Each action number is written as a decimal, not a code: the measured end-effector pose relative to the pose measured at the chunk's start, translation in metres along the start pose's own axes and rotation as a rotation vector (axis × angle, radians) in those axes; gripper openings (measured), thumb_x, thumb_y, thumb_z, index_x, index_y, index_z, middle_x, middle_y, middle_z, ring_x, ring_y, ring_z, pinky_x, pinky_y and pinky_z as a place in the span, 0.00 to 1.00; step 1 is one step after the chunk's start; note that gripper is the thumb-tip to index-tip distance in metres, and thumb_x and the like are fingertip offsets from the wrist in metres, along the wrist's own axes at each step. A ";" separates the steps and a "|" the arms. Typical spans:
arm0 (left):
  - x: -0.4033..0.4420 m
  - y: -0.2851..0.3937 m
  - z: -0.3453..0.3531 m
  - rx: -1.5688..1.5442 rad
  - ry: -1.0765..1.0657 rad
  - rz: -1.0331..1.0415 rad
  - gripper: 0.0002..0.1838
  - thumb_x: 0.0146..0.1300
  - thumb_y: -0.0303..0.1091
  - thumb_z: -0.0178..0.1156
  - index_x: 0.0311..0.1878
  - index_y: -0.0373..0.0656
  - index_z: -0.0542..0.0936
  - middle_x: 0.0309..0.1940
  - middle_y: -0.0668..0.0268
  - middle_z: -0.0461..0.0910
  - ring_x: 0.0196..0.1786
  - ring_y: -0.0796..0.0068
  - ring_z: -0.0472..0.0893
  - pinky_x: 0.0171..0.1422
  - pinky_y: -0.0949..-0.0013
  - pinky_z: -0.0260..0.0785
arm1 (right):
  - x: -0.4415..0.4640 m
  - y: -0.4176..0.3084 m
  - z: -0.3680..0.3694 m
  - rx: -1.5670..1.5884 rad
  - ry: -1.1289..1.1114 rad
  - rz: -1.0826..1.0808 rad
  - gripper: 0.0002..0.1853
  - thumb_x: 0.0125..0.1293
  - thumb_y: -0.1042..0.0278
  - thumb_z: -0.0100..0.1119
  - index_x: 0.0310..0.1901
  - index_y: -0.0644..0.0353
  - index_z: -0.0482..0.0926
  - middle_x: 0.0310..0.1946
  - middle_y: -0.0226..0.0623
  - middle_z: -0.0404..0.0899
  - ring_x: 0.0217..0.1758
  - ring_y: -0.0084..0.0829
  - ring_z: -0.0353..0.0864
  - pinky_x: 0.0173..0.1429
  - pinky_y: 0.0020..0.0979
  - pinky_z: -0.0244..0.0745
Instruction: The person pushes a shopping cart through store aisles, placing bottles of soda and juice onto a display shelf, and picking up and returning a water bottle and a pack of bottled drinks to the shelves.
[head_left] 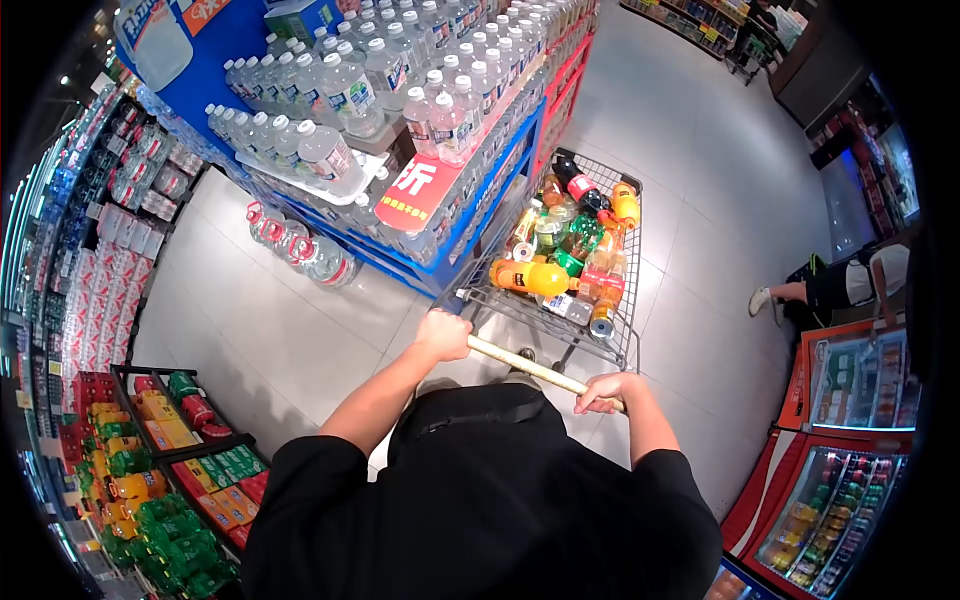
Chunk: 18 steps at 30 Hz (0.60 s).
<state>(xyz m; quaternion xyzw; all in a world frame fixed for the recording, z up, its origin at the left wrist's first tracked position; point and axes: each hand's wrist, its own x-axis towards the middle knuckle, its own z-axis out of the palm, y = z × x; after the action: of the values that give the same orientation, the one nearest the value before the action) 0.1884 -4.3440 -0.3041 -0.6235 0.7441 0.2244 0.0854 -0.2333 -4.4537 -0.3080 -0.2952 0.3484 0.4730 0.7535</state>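
Both hands grip the pale yellow handle of a shopping cart. My left hand is wrapped round its left end, and my right hand closes round the right end. Ahead of the handle is the cart's grey wire basket, loaded with several drink bottles lying in a heap. Among them are an orange soda bottle across the near side, a dark cola bottle at the far end and a green bottle in the middle.
Close to the cart's left stands a blue display stacked with clear bottles. Large water jugs sit on the floor beside it. Shelves of drinks line the left; glass-door coolers stand at right. A person is at the right, another farther back.
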 end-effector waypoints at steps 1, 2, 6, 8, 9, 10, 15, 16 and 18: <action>0.008 -0.002 -0.002 -0.004 -0.022 0.000 0.10 0.56 0.42 0.65 0.34 0.50 0.92 0.30 0.61 0.91 0.35 0.57 0.92 0.49 0.54 0.81 | 0.003 -0.002 -0.011 0.046 -0.057 0.037 0.15 0.68 0.52 0.75 0.41 0.55 0.84 0.15 0.18 0.68 0.18 0.20 0.67 0.27 0.31 0.64; 0.018 -0.007 -0.001 -0.022 -0.030 0.002 0.10 0.55 0.42 0.65 0.33 0.50 0.92 0.31 0.61 0.91 0.35 0.57 0.92 0.49 0.54 0.81 | 0.003 -0.004 -0.019 0.048 -0.063 0.032 0.15 0.69 0.52 0.75 0.41 0.55 0.84 0.16 0.19 0.68 0.18 0.21 0.67 0.28 0.31 0.65; 0.053 -0.028 0.001 -0.073 -0.075 0.029 0.11 0.54 0.42 0.66 0.33 0.50 0.92 0.31 0.60 0.92 0.36 0.56 0.92 0.46 0.53 0.82 | -0.010 -0.055 -0.016 0.016 0.125 -0.106 0.15 0.70 0.54 0.73 0.43 0.57 0.85 0.21 0.23 0.74 0.24 0.21 0.73 0.33 0.30 0.70; 0.080 -0.043 0.001 -0.125 -0.116 0.027 0.10 0.54 0.42 0.66 0.31 0.50 0.93 0.31 0.60 0.92 0.35 0.54 0.92 0.46 0.50 0.82 | 0.013 -0.101 -0.025 -0.065 0.335 -0.346 0.16 0.71 0.53 0.72 0.46 0.59 0.85 0.31 0.27 0.81 0.34 0.22 0.79 0.43 0.29 0.74; 0.085 -0.044 -0.006 -0.171 -0.134 0.037 0.10 0.54 0.42 0.65 0.30 0.51 0.93 0.30 0.60 0.91 0.35 0.53 0.92 0.45 0.49 0.82 | 0.017 -0.136 -0.009 -0.227 0.506 -0.458 0.18 0.70 0.52 0.71 0.48 0.60 0.84 0.34 0.30 0.82 0.37 0.27 0.80 0.45 0.32 0.75; 0.089 -0.047 -0.010 -0.233 -0.199 0.065 0.12 0.55 0.42 0.67 0.37 0.49 0.93 0.34 0.58 0.92 0.40 0.50 0.92 0.49 0.46 0.82 | 0.025 -0.171 0.005 -0.356 0.647 -0.437 0.21 0.69 0.49 0.71 0.48 0.61 0.85 0.35 0.36 0.85 0.38 0.34 0.83 0.47 0.37 0.77; 0.097 -0.106 -0.016 -0.847 0.351 0.341 0.15 0.61 0.35 0.71 0.51 0.45 0.85 0.54 0.61 0.84 0.60 0.53 0.83 0.66 0.51 0.76 | 0.070 -0.248 -0.016 -0.695 0.990 -0.162 0.31 0.61 0.36 0.71 0.49 0.60 0.88 0.46 0.58 0.90 0.54 0.59 0.89 0.62 0.53 0.82; 0.085 -0.120 -0.036 -0.814 0.563 0.223 0.16 0.61 0.33 0.72 0.52 0.45 0.84 0.55 0.61 0.84 0.60 0.53 0.83 0.66 0.52 0.75 | 0.077 -0.241 -0.023 -0.693 1.016 -0.173 0.30 0.61 0.36 0.70 0.48 0.60 0.89 0.45 0.58 0.91 0.53 0.58 0.90 0.61 0.52 0.83; 0.058 -0.157 -0.073 -0.724 0.933 -0.061 0.20 0.58 0.29 0.74 0.55 0.44 0.84 0.56 0.59 0.84 0.60 0.54 0.83 0.66 0.53 0.75 | 0.087 -0.234 -0.034 -0.679 1.012 -0.151 0.28 0.61 0.38 0.70 0.46 0.59 0.91 0.44 0.56 0.91 0.51 0.56 0.90 0.59 0.51 0.84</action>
<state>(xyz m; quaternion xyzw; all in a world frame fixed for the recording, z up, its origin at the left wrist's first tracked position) 0.3393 -4.4464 -0.2990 -0.6667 0.5608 0.1637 -0.4628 0.0003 -4.5241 -0.3711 -0.7307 0.4709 0.3038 0.3899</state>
